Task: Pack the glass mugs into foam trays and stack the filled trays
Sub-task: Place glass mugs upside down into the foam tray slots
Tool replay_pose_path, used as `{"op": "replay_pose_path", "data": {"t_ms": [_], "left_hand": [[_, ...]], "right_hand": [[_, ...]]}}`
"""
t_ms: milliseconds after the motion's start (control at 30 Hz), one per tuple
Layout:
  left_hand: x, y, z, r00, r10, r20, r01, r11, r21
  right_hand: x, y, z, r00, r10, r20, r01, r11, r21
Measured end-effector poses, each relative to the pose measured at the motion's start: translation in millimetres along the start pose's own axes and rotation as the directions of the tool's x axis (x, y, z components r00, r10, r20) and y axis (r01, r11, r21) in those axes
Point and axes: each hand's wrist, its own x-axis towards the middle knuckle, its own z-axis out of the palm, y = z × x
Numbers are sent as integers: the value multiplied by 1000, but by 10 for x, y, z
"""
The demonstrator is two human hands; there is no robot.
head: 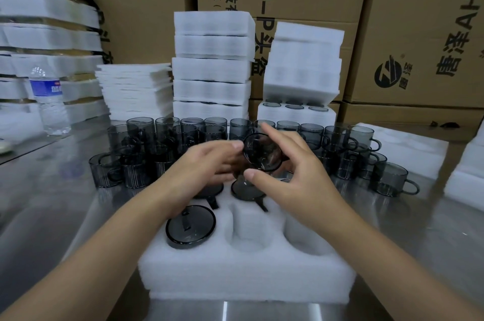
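A smoky glass mug (262, 153) is held tilted in the air above the far side of a white foam tray (248, 276) on the steel bench (52, 216). The left grip (209, 166) grasps its rim with curled fingertips and the right grip (301, 163) pinches it between thumb and forefinger. Three packed mugs (191, 226) fill pockets, and the two nearer pockets (248, 229) are empty. Loose mugs (141, 153) crowd the bench before stacked filled trays (212, 66).

Single head-worn wide-angle view, facing forward and down. Close over white six-pocket foam tray (246, 276), lower centre. Brown printed cardboard cartons (408, 32) along top edge.
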Motion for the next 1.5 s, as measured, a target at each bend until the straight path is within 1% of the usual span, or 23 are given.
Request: {"op": "replay_pose_path", "data": {"t_ms": [67,100,133,200,267,333,467,633,733,833,933,1000,1333,1433,1500], "left_hand": [[15,7,-24,987,40,-154,-34,998,44],[8,15,-36,981,65,-182,-49,995,89],[-4,22,-46,981,77,-180,-53,990,134],[-30,33,-48,991,65,-115,-39,977,211],[-44,38,-26,1000,18,-24,-10,952,305],[-44,41,-5,997,-51,54,26,920,390],[-45,54,-9,994,-81,71,46,914,403],[-71,75,-52,977,-113,181,20,892,451],[-79,85,-104,965,-144,219,24,880,474],[-80,92,-148,949,-177,262,9,843,537],[-84,97,-177,929,-219,299,-6,798,603],[-86,94,-183,923,-227,311,-14,788,616],[-80,80,-150,897,-230,379,-79,758,647],[-72,70,-151,895,-239,377,-81,745,662],[-70,66,-156,895,-246,374,-79,735,673]], "right_hand": [[-12,-12,-23,1000,3,28,-5,998,61],[-18,-15,-37,998,7,60,-13,995,100],[-23,-16,-53,994,18,108,-33,989,144],[-25,-12,-75,970,29,240,-78,977,200],[-22,-11,-79,929,19,370,-88,981,171],[-22,-15,-65,889,14,459,-74,991,113],[-30,-17,-48,844,-3,536,-37,997,64],[-26,-27,-64,786,16,618,-54,998,42],[-5,-35,-103,759,46,650,-85,996,29],[-4,-30,-118,751,69,656,-91,996,0],[-27,-16,-86,752,80,654,-21,995,-98],[-37,-20,-73,751,83,655,-3,992,-122],[-20,-49,-86,748,130,651,-30,986,-162],[-20,-64,-75,755,118,645,-23,988,-153],[-19,-70,-84,743,121,658,-24,988,-155]]}}
